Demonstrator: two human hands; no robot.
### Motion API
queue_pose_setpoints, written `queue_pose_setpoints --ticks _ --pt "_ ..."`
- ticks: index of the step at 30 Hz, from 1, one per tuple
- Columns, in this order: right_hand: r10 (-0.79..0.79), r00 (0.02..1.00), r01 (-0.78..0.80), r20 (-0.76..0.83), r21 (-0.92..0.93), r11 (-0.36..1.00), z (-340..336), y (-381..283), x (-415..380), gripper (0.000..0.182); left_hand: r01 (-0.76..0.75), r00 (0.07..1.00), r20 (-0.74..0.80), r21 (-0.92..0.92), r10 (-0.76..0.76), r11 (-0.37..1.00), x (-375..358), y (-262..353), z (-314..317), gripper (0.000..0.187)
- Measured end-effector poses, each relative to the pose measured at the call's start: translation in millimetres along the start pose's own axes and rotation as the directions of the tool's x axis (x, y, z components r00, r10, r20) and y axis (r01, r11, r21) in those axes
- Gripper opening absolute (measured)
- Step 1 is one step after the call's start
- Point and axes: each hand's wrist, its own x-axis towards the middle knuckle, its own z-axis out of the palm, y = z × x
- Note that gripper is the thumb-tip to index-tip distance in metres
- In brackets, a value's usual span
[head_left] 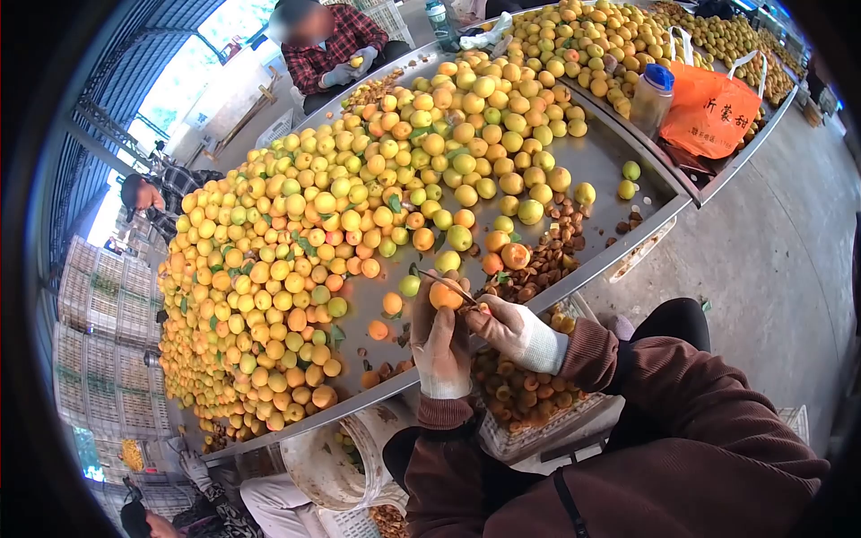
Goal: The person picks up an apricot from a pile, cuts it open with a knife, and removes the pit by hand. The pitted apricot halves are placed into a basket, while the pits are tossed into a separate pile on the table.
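Observation:
In a stained white glove, my left hand [441,351] is closed around a yellow-orange apricot [445,295], held up just above the near edge of the metal table [357,309]. My right hand [518,335], also gloved, grips a small knife [457,289] whose thin dark blade lies against the fruit. Its fingers hide most of the handle. Beyond both hands spreads a large heap of whole apricots [296,242]. A pile of brown pits or scraps [538,266] lies on the table past my right hand.
Below the table edge, a crate [516,439] holds cut apricot pieces, beside a white bucket [309,462]. An orange bag [708,109] and a blue-lidded bottle [652,97] stand at the right. Other people sit around the table; one person's gloved hands [345,73] hold a fruit.

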Motion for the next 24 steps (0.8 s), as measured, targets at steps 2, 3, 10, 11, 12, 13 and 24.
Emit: queue_pose_setpoints --ticks 2,3,10,11,12,13,24 --pt "0.026 0.999 -0.026 -0.043 -0.006 1.0 1 -5 0 0.026 0.003 1.0 0.011 0.011 -0.003 1.0 0 0 1 0.053" --pt "0.04 0.997 -0.04 -0.066 -0.009 0.999 1 -6 0 0.027 -0.017 1.0 0.011 0.018 0.017 1.0 -1 -2 3 0.055" --pt "-0.025 0.976 0.004 -0.214 -0.097 0.995 12 9 -8 0.037 -0.1 0.994 -0.015 0.197 0.105 0.975 -6 -14 14 0.056" --pt "-0.014 0.98 0.007 -0.199 -0.039 0.999 13 12 -7 0.034 -0.085 0.996 0.025 0.233 0.082 0.969 -3 -16 1 0.053" --pt "-0.005 0.98 0.001 -0.198 -0.022 1.0 14 15 -6 0.032 -0.084 0.996 -0.007 0.26 0.089 0.962 -2 -10 11 0.051" --pt "0.011 0.98 -0.011 -0.198 -0.001 1.0 14 16 -4 0.029 -0.076 0.995 -0.043 0.288 0.092 0.955 -4 -5 21 0.049" --pt "-0.105 0.967 0.011 -0.232 -0.375 0.927 21 17 -2 0.024 -0.054 0.995 -0.066 0.245 0.072 0.968 1 -21 -3 0.042"
